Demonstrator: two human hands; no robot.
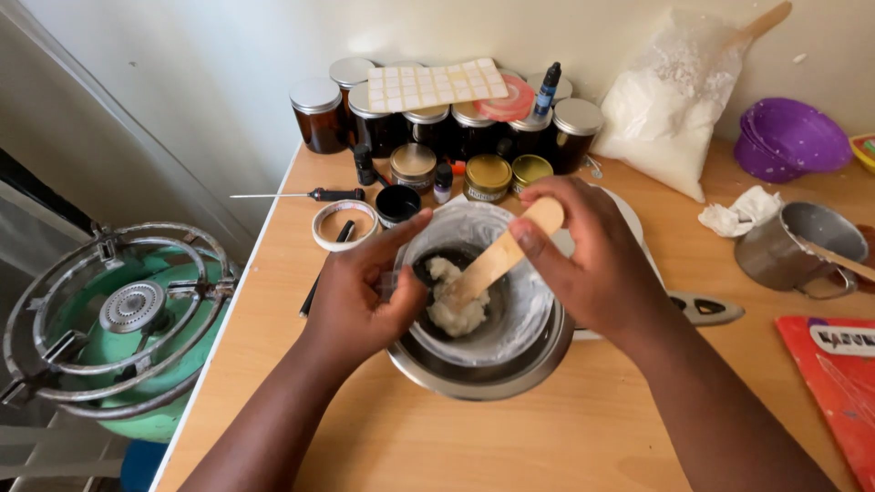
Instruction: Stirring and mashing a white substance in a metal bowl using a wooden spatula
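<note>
I am steadying the steel bowl (481,372) with my left hand (365,296), fingers curled over its near-left rim and thumb stretched along the top edge. My right hand (588,260) is pinching the wooden spatula (501,257) near its upper end, fingertips pressed together on the flat stick, its lower end sinking into the pale waxy lump (458,305) sitting in the film-coated inner bowl.

Crowding in behind the bowl are small gold-lidded tins (488,176), a little black pot (397,203) and a roll of tape (344,224) — all just beyond my knuckles. Farther back, amber jars with silver lids (317,114) are standing against the wall, a sheet of blank labels (436,85) lying across their tops. A bag of white flakes (670,105) is leaning at the right, near a purple bowl (791,138) and a metal mug (802,248). A green gas burner (123,323) is sitting off the table's left edge.

My right hand is hiding a white plate behind the bowl, and a grey handle (706,310) is poking out from beneath my wrist — I cannot tell what it belongs to. A red booklet (834,383) is being cut off at the right edge.
</note>
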